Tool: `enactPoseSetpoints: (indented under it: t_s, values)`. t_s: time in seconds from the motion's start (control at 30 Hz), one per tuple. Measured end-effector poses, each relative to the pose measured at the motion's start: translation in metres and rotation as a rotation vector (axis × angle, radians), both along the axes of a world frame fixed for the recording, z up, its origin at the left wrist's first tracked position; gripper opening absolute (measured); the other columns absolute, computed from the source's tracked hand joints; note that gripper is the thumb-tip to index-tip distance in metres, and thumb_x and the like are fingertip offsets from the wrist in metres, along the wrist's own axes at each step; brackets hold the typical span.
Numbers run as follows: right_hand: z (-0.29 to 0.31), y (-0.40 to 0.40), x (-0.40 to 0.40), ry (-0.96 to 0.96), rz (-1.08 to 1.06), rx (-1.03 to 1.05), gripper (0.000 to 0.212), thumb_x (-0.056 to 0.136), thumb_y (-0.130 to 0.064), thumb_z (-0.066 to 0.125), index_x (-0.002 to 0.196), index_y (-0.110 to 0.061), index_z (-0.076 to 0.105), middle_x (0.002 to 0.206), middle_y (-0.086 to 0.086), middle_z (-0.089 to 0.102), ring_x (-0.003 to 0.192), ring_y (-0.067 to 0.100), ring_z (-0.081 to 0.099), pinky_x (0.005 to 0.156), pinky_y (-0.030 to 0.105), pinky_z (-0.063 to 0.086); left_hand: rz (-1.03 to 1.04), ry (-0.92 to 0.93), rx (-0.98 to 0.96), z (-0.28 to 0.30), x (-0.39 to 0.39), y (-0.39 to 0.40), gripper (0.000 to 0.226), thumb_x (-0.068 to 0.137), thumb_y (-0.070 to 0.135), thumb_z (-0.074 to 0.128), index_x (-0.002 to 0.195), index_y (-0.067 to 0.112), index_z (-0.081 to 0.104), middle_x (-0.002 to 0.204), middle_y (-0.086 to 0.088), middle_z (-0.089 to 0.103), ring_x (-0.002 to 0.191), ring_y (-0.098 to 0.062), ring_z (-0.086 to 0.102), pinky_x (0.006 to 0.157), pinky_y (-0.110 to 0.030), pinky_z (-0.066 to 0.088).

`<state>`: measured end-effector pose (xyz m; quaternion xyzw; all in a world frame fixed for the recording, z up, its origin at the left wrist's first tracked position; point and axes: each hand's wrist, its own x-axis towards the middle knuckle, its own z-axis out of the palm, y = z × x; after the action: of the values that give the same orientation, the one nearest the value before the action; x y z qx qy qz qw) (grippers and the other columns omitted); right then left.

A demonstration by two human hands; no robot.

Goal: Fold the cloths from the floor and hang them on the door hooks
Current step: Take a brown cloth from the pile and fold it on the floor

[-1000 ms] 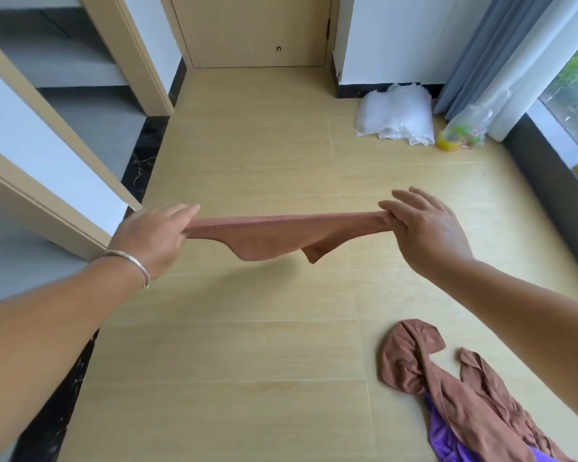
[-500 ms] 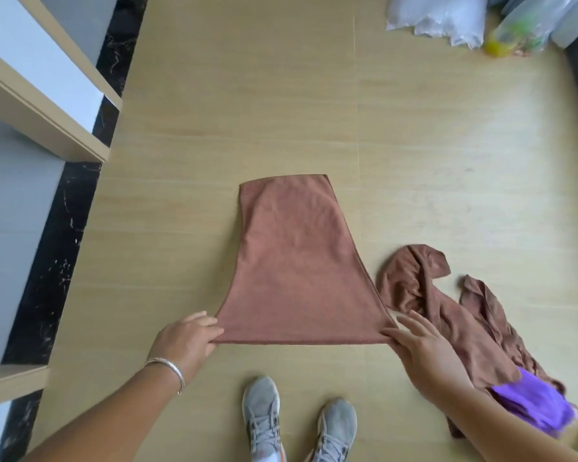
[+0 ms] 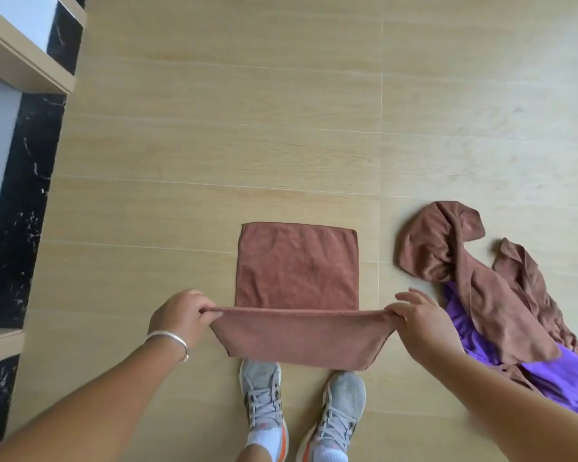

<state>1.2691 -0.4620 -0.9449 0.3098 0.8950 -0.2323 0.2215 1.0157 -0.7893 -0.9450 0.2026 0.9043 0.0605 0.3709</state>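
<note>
Head view looking straight down: brown cloth (image 3: pixel 297 268) lying on the wooden floor (image 3: pixel 214 128), far part flat and squared, near edge being lifted and stretched taut between both hands, with a fold of it hanging down toward the shoes. Left hand (image 3: pixel 181 316) pinching the left corner of that raised edge, fingers curled round the fabric, silver bracelet (image 3: pixel 169 338) sitting on the wrist. Right hand (image 3: pixel 421 320) pinching the right corner between thumb and forefinger, remaining fingers loosely extended above the cloth. Grey sneakers (image 3: pixel 301 405) with orange trim standing just beneath the hanging fold, toes pointing at the cloth.

Lying to the right on the floor, near the right hand but apart from the flat cloth: crumpled brown cloths (image 3: pixel 474 271) heaped loosely, draped partly over a purple cloth (image 3: pixel 561 378) reaching toward the right edge of the floor.

Running along the left edge of the floor: black marble strip (image 3: pixel 20 211) with white flecks, and pale wooden door frames (image 3: pixel 24 66) standing beside it at the upper-left and lower-left corners.
</note>
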Motion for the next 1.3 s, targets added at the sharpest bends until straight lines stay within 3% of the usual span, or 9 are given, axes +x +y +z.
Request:
enactPoseSetpoints:
  t_s: [0.1,0.3,0.47,0.53,0.67,1.03,1.13,1.2,1.3]
  values:
    - [-0.036,0.022,-0.038,0.071,-0.080,0.056,0.014,0.085,-0.026,0.070,0.091,-0.016,0.078,0.109,0.005,0.067,0.114,0.029,0.053,0.092,0.037,0.043,0.072,0.047,0.067,-0.041,-0.036,0.022,0.010,0.083,0.027,0.073,0.073,0.025,0.073,0.083,0.002,0.067,0.082,-0.024,0.062,0.072,-0.036,0.050]
    - [-0.143,0.071,-0.103,0.031,-0.124,0.149,0.018,0.085,-0.041,0.067,0.088,-0.025,0.075,0.112,-0.003,0.063,0.117,0.022,0.046,0.091,0.038,0.041,0.101,0.111,0.068,-0.149,-0.101,0.082,0.008,0.084,0.032,0.070,0.076,0.032,0.068,0.098,0.001,0.066,0.094,-0.025,0.061,0.077,-0.031,0.046]
    - [-0.241,0.103,-0.141,-0.032,0.033,0.218,0.023,0.087,-0.046,0.062,0.093,-0.026,0.071,0.116,-0.006,0.057,0.123,0.018,0.038,0.094,0.033,0.033,-0.005,0.185,-0.069,-0.240,-0.136,0.123,0.014,0.085,0.035,0.067,0.073,0.030,0.070,0.097,0.000,0.067,0.085,-0.023,0.058,0.072,-0.028,0.048]
    - [-0.265,0.113,-0.150,0.024,0.111,0.258,0.024,0.087,-0.047,0.062,0.095,-0.026,0.070,0.117,-0.004,0.054,0.122,0.019,0.038,0.098,0.033,0.031,-0.016,0.241,0.010,-0.263,-0.143,0.126,0.015,0.082,0.034,0.072,0.069,0.032,0.067,0.095,0.001,0.060,0.089,-0.022,0.055,0.072,-0.029,0.044]
    - [-0.283,0.128,-0.154,0.164,0.179,0.280,0.024,0.081,-0.049,0.067,0.095,-0.030,0.065,0.118,-0.005,0.052,0.123,0.018,0.039,0.101,0.032,0.028,0.007,0.259,0.214,-0.284,-0.145,0.116,0.016,0.075,0.033,0.080,0.069,0.035,0.065,0.087,0.009,0.056,0.083,-0.017,0.056,0.067,-0.030,0.040]
    - [-0.278,0.145,-0.178,0.103,0.135,0.399,0.059,0.080,-0.054,0.068,0.130,-0.027,0.050,0.141,0.003,0.042,0.140,0.024,0.024,0.115,0.039,0.018,0.008,0.406,0.103,-0.284,-0.185,0.150,0.020,0.083,0.031,0.070,0.067,0.031,0.058,0.095,-0.004,0.059,0.084,-0.029,0.058,0.073,-0.035,0.048]
    - [-0.272,0.152,-0.208,0.162,0.007,0.461,0.053,0.087,-0.038,0.066,0.133,-0.022,0.047,0.140,0.007,0.042,0.137,0.025,0.027,0.113,0.039,0.021,0.100,0.478,0.148,-0.282,-0.211,0.173,0.010,0.084,0.027,0.069,0.092,0.025,0.064,0.112,-0.009,0.061,0.100,-0.034,0.058,0.085,-0.040,0.049]
    - [-0.267,0.143,-0.223,0.293,-0.003,0.457,0.049,0.088,-0.024,0.061,0.135,-0.020,0.046,0.140,0.006,0.042,0.136,0.025,0.029,0.113,0.039,0.023,0.141,0.500,0.198,-0.278,-0.212,0.182,0.040,0.082,0.025,0.070,0.119,0.020,0.058,0.124,-0.012,0.053,0.112,-0.036,0.052,0.093,-0.044,0.045]
    - [-0.259,0.099,-0.204,0.425,0.245,0.325,0.046,0.088,-0.020,0.057,0.133,-0.017,0.050,0.141,0.007,0.048,0.137,0.026,0.035,0.114,0.042,0.027,-0.255,0.577,0.311,-0.267,-0.174,0.168,0.059,0.083,0.029,0.066,0.137,0.015,0.047,0.138,-0.015,0.046,0.124,-0.037,0.045,0.104,-0.047,0.039]
